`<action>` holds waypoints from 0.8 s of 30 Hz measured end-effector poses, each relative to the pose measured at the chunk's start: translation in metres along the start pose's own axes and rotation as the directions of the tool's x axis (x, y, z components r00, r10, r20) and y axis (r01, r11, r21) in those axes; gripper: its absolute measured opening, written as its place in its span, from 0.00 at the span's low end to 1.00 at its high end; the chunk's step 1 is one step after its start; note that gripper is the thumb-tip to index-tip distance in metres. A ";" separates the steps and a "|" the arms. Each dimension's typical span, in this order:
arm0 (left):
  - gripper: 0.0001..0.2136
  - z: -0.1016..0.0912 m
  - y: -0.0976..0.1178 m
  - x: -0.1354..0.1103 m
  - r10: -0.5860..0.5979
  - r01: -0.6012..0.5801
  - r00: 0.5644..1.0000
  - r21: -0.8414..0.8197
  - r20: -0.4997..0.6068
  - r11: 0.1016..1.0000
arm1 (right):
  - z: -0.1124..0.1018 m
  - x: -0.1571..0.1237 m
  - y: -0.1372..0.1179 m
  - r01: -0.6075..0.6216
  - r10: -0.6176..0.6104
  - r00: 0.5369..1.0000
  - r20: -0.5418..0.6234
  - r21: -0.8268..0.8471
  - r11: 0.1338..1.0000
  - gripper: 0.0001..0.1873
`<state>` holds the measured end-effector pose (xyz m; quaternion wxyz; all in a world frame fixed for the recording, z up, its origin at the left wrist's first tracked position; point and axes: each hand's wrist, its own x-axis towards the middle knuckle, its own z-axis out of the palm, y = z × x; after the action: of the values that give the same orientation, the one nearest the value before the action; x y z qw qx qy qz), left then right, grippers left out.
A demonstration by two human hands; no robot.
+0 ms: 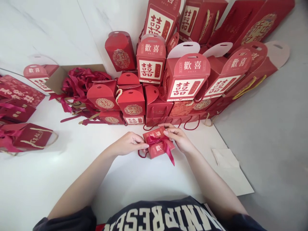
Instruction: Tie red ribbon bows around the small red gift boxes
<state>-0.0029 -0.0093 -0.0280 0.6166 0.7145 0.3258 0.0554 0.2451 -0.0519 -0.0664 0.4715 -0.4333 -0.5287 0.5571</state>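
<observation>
"Where's the box [154,154]?"

"Between the person's hands, over the white table [115,189], just in front of the stack [131,106] of red cartons. A ribbon [169,154] is tied across its top, one tail hanging over the near side."

"And the fingers?"

"The left hand [130,143] grasps the box's left side; I can't tell whether it pinches ribbon too. The right hand [176,136] grips the far right corner, thumb on top."

"Anything by the left hand?"

"A dark red cord [143,156] loops out just below it."
</observation>
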 end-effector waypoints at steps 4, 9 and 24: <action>0.18 -0.003 0.010 -0.007 0.000 0.008 0.998 0.147 -0.055 0.989 | 0.003 0.001 -0.014 0.049 -0.050 0.999 -0.005 -0.106 0.993 0.24; 0.14 0.008 0.030 -0.004 0.230 0.000 0.851 0.437 -0.472 0.899 | -0.002 0.006 -0.034 0.098 -0.072 0.991 0.110 -0.252 0.963 0.19; 0.06 0.044 0.025 0.038 0.347 -0.043 0.805 0.535 -0.482 0.844 | -0.002 0.012 -0.022 0.087 -0.062 0.991 0.122 -0.204 0.975 0.18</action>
<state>0.0574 -0.0271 -0.0275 0.2774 0.8310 0.4171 0.2419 0.2469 -0.0400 -0.0440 0.4126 -0.4275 -0.6265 0.5045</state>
